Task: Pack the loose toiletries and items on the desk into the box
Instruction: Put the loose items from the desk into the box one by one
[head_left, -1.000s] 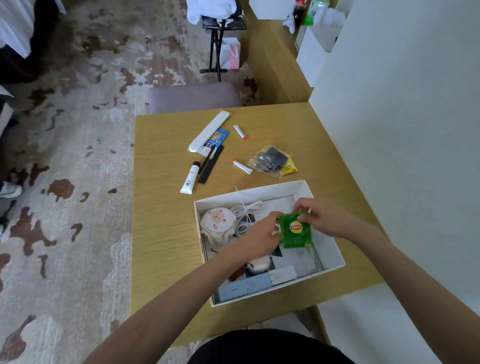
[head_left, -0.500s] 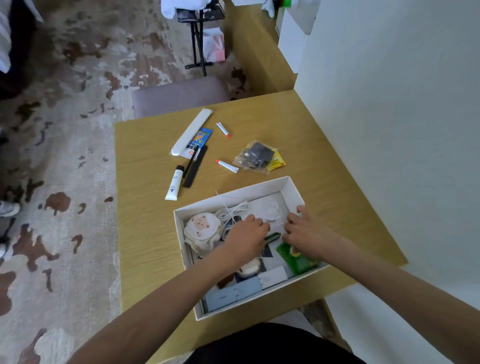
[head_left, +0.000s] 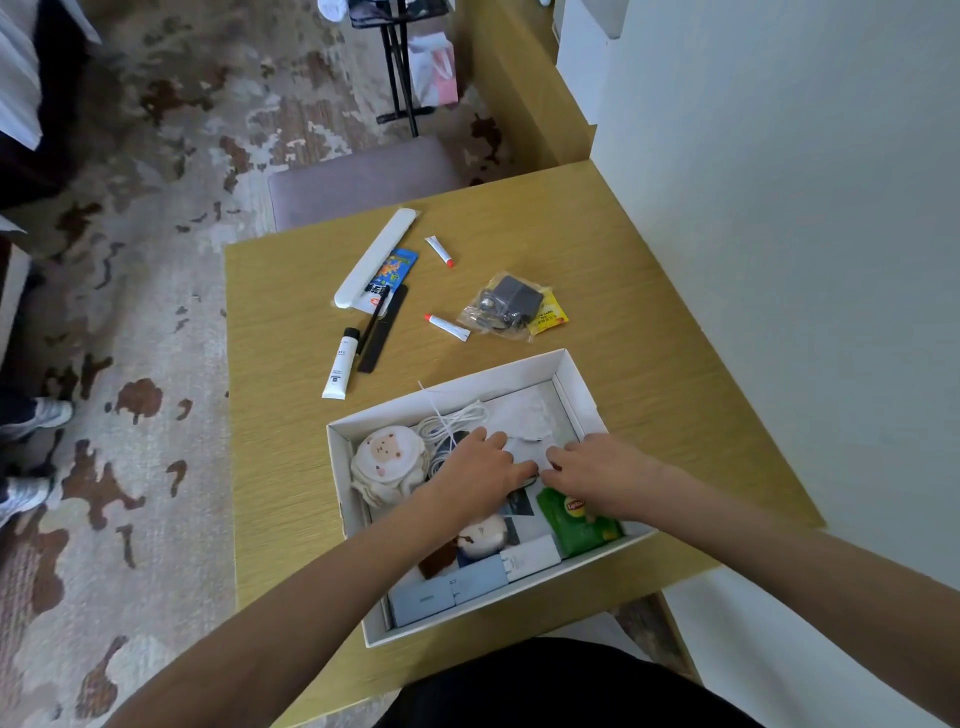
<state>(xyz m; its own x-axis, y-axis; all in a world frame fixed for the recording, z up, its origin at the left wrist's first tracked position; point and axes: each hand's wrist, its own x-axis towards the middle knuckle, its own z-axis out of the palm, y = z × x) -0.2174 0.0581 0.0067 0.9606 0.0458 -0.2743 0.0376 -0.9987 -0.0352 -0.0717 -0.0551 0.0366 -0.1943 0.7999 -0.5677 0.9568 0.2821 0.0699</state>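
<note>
Two hands work inside the box (head_left: 574, 374): left hand (head_left: 480, 470) pressed flat, right hand (head_left: 592, 475) flat beside the green tea packet (head_left: 579, 525); neither grip holds anything. Beyond the box, tube (head_left: 338, 364), case (head_left: 375, 257) and pouch (head_left: 506, 306) wait on the table (head_left: 291, 467). Risk: overcrowding, later items riding above the rim.

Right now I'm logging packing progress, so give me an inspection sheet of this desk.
Surface: light wooden desk, dry, against a white wall.
Job's things: open white cardboard box holds a green tea sachet, round bear-print pouch and blue-grey flat case.
Clutter: unpacked are a long white case, black-capped white tube, two small red-capped tubes, and a clear bag with a dark adapter.
Hands: left hand and right hand press inside the box.
Cables: coiled white cable in box.
Surroundings: patterned carpet, grey stool.
</note>
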